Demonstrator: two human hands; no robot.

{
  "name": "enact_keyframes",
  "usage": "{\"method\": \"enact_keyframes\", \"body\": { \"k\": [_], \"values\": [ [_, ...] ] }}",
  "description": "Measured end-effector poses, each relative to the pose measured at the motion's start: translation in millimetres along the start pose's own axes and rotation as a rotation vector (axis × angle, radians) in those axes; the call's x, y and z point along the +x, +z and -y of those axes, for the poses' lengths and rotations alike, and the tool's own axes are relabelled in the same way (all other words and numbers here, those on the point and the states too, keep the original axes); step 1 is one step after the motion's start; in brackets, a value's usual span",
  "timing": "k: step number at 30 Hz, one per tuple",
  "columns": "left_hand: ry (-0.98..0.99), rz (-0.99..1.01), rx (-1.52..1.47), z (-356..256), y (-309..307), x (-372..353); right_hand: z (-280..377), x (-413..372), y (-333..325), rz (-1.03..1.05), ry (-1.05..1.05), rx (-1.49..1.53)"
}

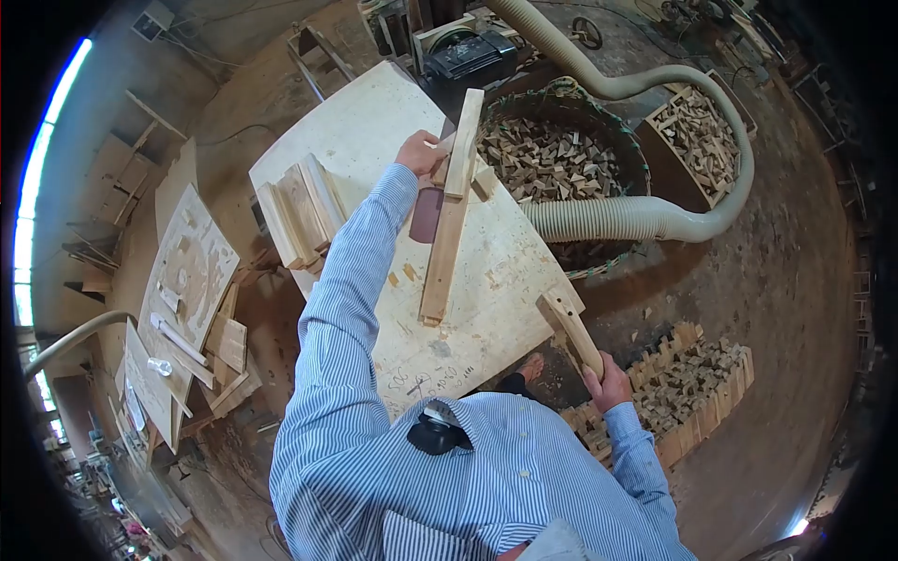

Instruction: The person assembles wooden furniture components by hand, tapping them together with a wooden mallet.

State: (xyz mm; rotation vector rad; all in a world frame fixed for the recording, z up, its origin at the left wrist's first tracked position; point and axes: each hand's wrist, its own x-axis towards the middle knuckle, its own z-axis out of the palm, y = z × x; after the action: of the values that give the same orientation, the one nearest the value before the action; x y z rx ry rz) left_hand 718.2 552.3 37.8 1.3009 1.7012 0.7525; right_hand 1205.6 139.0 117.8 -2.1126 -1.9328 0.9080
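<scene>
My right hand [610,381] is closed round the lower end of a wooden piece with dark holes [569,327], just off the right edge of the pale worktable [327,122]. On the table's far part, my left hand [421,152] is closed at a small light piece of wood [446,144], beside a long wooden bar [449,224]; its fingertips are partly hidden. This bar lies lengthwise on the tabletop, with a thicker block on its far end. A reddish-brown plate [426,215] shows beside the bar.
Several wooden lengths [301,210] lie at the table's left. A black motor [470,61] stands behind. To the right are a basket of offcuts [561,154], a ribbed hose [608,220], a wooden box of scraps [702,140] and, lower down, a crate of small blocks [697,388].
</scene>
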Motion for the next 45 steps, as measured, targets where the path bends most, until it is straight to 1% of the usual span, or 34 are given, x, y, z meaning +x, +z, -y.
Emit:
{"method": "enact_keyframes", "body": {
  "k": [1,3,4,6,7,9,10,12,13,15,18,19,21,22,24,26,28,30,31,32,33,34,36,38,39,40,42,44,45],
  "values": [
    [-0.002,-0.003,-0.001,3,1,-1,0,0,0,0.003,-0.003,-0.002],
    [-0.117,0.060,-0.066,-14,-4,-19,-1,0,0,-0.003,-0.006,0.004],
    [-0.116,0.059,-0.068,-20,-7,-27,-1,0,0,-0.003,-0.007,0.002],
    [-0.191,0.113,-0.212,-20,-9,-34,-1,0,0,-0.023,-0.021,-0.010],
    [-0.191,0.114,-0.213,-21,-8,-36,-1,0,0,-0.023,-0.021,-0.012],
    [-0.139,0.022,-0.208,-10,0,-36,-1,-1,-2,-0.018,-0.027,-0.003],
    [-0.138,0.021,-0.212,-5,4,-34,0,-1,-2,-0.019,-0.028,-0.007],
    [-0.112,-0.057,-0.348,-4,8,-39,-1,-1,-2,-0.020,-0.016,-0.016],
    [-0.113,-0.060,-0.354,-3,9,-42,-1,-2,-1,-0.019,-0.020,-0.021],
    [-0.178,-0.030,-0.524,-8,6,-50,2,-1,-3,-0.023,-0.022,0.003],
    [-0.225,-0.013,-0.587,-10,-1,-62,14,-2,-10,0.021,0.016,0.003],
    [-0.226,-0.016,-0.593,-7,-4,-68,8,-1,-7,0.022,0.014,-0.003],
    [-0.174,0.049,-0.958,-21,-16,-101,-4,-1,2,-0.178,-0.161,0.026],
    [-0.174,0.051,-0.961,-23,-19,-112,0,2,1,-0.179,-0.160,0.023],
    [-0.041,0.088,-1.022,-19,-21,-138,19,11,-2,-0.314,-0.123,0.159],
    [-0.048,0.116,-1.043,-37,-18,-176,57,33,1,-0.401,-0.214,0.195],
    [-0.058,0.178,-1.072,-43,2,-211,114,61,12,-0.214,-0.172,0.865],
    [-0.026,0.185,-1.005,-47,26,-241,166,85,13,-0.008,-0.014,0.948],
    [-0.023,0.175,-0.935,-45,39,-254,182,99,24,0.119,-0.012,1.052],
    [-0.008,0.172,-0.875,-43,51,-268,199,107,33,0.158,0.019,1.040],
    [-0.002,0.174,-0.829,-46,55,-283,206,115,47,0.235,-0.026,1.085],
    [0.015,0.178,-0.784,-54,57,-300,216,117,40,0.308,-0.020,1.060],
    [-0.003,0.138,-0.714,-58,52,-319,215,116,48,0.313,0.071,1.075],
    [-0.043,0.153,-0.714,-48,52,-329,219,102,47,0.313,0.113,1.063],
    [-0.026,0.166,-0.717,-43,54,-336,215,97,49,0.335,0.122,1.067],
    [-0.054,0.181,-0.697,-36,56,-341,211,92,54,0.364,0.129,1.075],
    [-0.051,0.203,-0.668,-37,61,-355,197,78,53,0.372,0.104,1.068],
    [-0.122,0.247,-0.621,-42,65,-366,178,82,54,0.410,0.133,1.092],
    [-0.168,0.264,-0.644,-51,66,-372,169,84,42,0.419,0.128,1.040]
  ]
}}
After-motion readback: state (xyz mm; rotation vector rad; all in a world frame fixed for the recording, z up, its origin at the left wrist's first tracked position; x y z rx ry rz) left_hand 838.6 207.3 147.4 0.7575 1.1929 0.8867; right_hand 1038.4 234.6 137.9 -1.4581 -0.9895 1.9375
